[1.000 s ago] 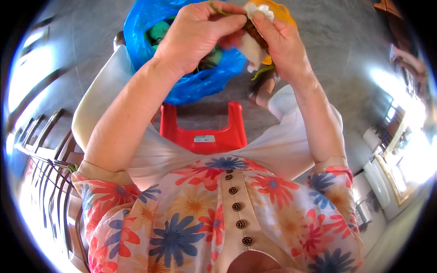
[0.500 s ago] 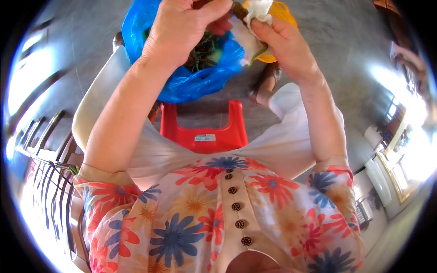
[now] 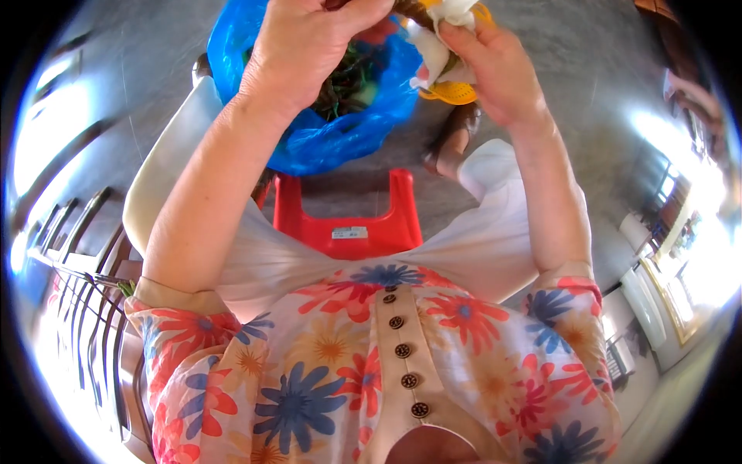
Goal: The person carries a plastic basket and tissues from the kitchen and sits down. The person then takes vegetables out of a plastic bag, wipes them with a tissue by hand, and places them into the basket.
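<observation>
My left hand (image 3: pixel 309 39) is at the top of the view, over a blue plastic bag (image 3: pixel 328 147). Its thumb and fingers close on the near end of a dark brownish item (image 3: pixel 413 11); I cannot make out what it is. My right hand (image 3: pixel 498 69) pinches a crumpled white tissue or cloth (image 3: pixel 433 54) against the other end of that item. Inside the bag lie dark green and brown pieces (image 3: pixel 348 89), partly hidden by my left hand. Behind the white material and my right hand, a yellow perforated basket (image 3: pixel 454 94) shows in part.
A red plastic stool (image 3: pixel 348 241) with a label stands between my legs. My shoe (image 3: pixel 456 135) rests on the grey floor (image 3: pixel 541 31) below the basket. Dark chairs (image 3: pixel 85 255) line the left side, and a white appliance (image 3: pixel 657 298) is at the right.
My right hand has shifted slightly to the right, and the white material is now wrapped around more of the item's end. The greenish tip below it hardly shows now. My left hand has barely moved.
</observation>
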A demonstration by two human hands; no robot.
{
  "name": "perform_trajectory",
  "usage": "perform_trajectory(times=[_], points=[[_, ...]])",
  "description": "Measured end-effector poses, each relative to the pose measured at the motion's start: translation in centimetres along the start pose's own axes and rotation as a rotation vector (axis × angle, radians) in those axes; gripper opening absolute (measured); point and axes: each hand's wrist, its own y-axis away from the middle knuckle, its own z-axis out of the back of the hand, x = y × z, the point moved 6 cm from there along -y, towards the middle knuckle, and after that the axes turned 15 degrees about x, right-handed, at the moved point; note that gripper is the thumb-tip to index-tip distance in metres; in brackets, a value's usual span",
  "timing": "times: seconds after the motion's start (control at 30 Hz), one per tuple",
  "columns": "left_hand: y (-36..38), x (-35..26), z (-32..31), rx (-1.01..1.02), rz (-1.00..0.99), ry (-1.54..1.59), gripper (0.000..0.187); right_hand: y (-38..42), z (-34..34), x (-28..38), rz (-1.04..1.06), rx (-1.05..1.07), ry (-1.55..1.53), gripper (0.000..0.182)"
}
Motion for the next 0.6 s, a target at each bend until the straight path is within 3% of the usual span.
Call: perform_trajectory(times=[0.07,0.17,0.27,0.37,0.43,0.5,0.53,0.6], points=[[0.0,-0.3,0.0,0.011,0.015,-0.009,0.021,-0.5,-0.1,1.7,0.229,-0.068,0.134,0.018],[0.0,-0.2,0.2,0.015,0.048,-0.039,0.023,0.4,0.7,2.4,-0.038,-0.244,0.142,0.013],[-0.7,0.8,2.2,-0.016,0.071,-0.232,0.023,1.4,3.9,2.3,-0.051,-0.32,0.216,0.012],[-1.5,3.4,5.0,0.006,0.175,-0.557,0.024,3.4,7.0,3.2,-0.164,-0.492,0.837,0.026],[-1.9,6.0,6.3,0.095,0.332,-0.849,0.024,4.0,7.8,2.7,-0.212,-0.491,0.959,0.025],[-1.7,9.8,8.0,0.174,0.278,-1.226,0.025,4.4,9.0,1.3,-0.363,-0.431,1.067,0.026],[-1.2,11.6,8.8,0.177,0.357,-1.346,0.025,4.5,9.0,1.0,-0.339,-0.408,1.056,0.026],[0.0,15.0,10.6,0.247,0.476,-1.382,0.036,4.6,8.8,0.7,-0.291,-0.368,1.033,0.026]])
